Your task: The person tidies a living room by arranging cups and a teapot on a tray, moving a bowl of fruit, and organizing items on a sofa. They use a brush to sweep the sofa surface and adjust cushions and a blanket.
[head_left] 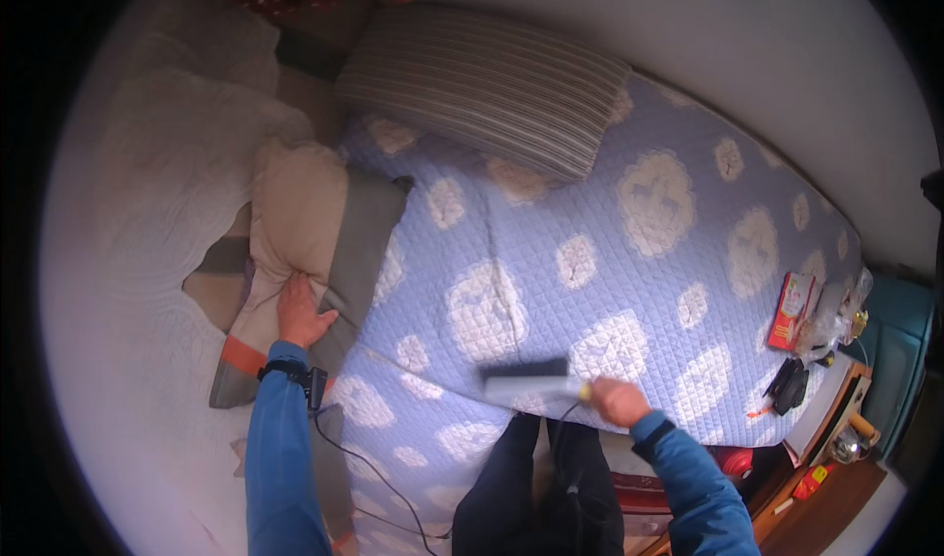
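Observation:
My left hand (pixel 304 316) presses flat on a beige and grey pillow (pixel 295 209), thumb spread away from the fingers. The pillow's cover creases around my fingertips, and an orange band (pixel 243 353) crosses its lower end. In my right hand (pixel 621 402) is the handle of a long bed brush (pixel 527 388), somewhat blurred, with a pale back and dark bristles. The brush is over the near part of a blue quilted bedspread (pixel 546 224) with white patches; whether its bristles touch the cloth I cannot tell.
A striped pillow (pixel 487 88) lies toward the wall. White lace-like cloth (pixel 140 224) covers the left side. A red box (pixel 793 309), clear plastic bags (pixel 822 331) and a black item (pixel 788 386) sit at right, by a wooden surface (pixel 833 508). A dark cable (pixel 376 471) hangs from my left wrist.

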### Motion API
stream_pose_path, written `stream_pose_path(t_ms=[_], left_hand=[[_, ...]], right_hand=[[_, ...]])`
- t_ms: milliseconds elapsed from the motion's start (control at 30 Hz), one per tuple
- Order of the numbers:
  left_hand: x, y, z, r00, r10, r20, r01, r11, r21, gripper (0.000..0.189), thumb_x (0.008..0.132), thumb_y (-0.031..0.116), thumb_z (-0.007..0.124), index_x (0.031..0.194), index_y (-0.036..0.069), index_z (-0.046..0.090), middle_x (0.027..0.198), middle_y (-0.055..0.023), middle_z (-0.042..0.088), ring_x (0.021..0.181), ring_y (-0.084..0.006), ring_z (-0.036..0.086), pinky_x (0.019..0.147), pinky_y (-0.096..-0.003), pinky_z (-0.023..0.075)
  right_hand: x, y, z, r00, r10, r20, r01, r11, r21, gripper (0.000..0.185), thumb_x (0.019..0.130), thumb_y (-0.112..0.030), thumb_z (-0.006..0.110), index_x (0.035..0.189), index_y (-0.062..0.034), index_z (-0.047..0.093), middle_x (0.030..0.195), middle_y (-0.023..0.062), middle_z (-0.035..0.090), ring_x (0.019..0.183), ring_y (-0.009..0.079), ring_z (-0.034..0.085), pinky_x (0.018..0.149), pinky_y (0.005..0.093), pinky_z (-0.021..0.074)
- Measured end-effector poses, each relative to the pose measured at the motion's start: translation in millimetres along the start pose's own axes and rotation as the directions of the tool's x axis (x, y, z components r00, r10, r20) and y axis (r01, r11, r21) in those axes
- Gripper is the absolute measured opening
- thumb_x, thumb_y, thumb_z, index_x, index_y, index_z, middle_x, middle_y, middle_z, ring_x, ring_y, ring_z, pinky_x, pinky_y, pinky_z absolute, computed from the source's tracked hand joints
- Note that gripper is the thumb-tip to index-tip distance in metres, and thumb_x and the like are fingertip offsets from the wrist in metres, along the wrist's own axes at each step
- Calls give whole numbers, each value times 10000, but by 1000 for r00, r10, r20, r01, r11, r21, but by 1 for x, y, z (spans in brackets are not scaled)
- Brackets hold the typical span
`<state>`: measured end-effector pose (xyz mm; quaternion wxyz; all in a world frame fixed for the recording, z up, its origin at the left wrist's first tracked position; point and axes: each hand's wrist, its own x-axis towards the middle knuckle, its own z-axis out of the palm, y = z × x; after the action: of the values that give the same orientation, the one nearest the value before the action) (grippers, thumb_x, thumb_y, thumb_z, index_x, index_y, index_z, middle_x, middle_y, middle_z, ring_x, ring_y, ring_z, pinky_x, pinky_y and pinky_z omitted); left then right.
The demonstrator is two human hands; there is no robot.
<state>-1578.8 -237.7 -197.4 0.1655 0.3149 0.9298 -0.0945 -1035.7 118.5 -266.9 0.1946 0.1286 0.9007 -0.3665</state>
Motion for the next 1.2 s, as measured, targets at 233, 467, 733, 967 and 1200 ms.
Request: stream_pose_path(t_ms=[233,467,733,967,1200], left_hand=[[-82,49,-38,947,-71,-314,40,994,-103,772,854,131,766,1530,16,412,1592,-264,379,1452,-461,374,1220,-503,310],[-225,91,-18,946,-234,-223,100,867,-488,750,872,64,732,1539,-1,394,1584,-249,404,1462,-440,383,1218,-481,311],[-475,139,49,844,-522,124,490,657,-573,701,899,121,737,1504,-39,422,1547,-289,439,1432,-458,414,1203,-482,344],[-569,172,84,709,-675,206,615,448,-649,644,879,172,770,1433,-20,503,1479,-281,510,1382,-447,473,1165,-476,395],[-601,177,96,695,-700,164,593,428,-682,611,859,152,775,1398,-1,532,1439,-252,549,1330,-454,508,1142,-484,415]], right_hand=[[34,-26,-45,980,-164,-111,146,977,-157,147,950,-175,650,1063,-81,643,810,134,650,702,336,677,591,476,530],[136,-30,-23,947,-7,-322,15,1000,23,290,1027,-227,594,1259,-59,636,963,222,700,822,439,685,679,507,544],[0,-94,37,712,-467,524,585,807,-76,238,969,-340,646,1091,-135,642,856,140,661,778,364,708,663,511,560],[115,-136,6,912,-391,-122,381,919,-99,212,1003,-238,603,1141,-77,616,972,194,704,840,457,684,699,526,551],[13,-144,82,613,-454,646,704,686,-186,176,973,-285,584,1052,-137,637,878,151,705,764,374,722,632,552,559]])
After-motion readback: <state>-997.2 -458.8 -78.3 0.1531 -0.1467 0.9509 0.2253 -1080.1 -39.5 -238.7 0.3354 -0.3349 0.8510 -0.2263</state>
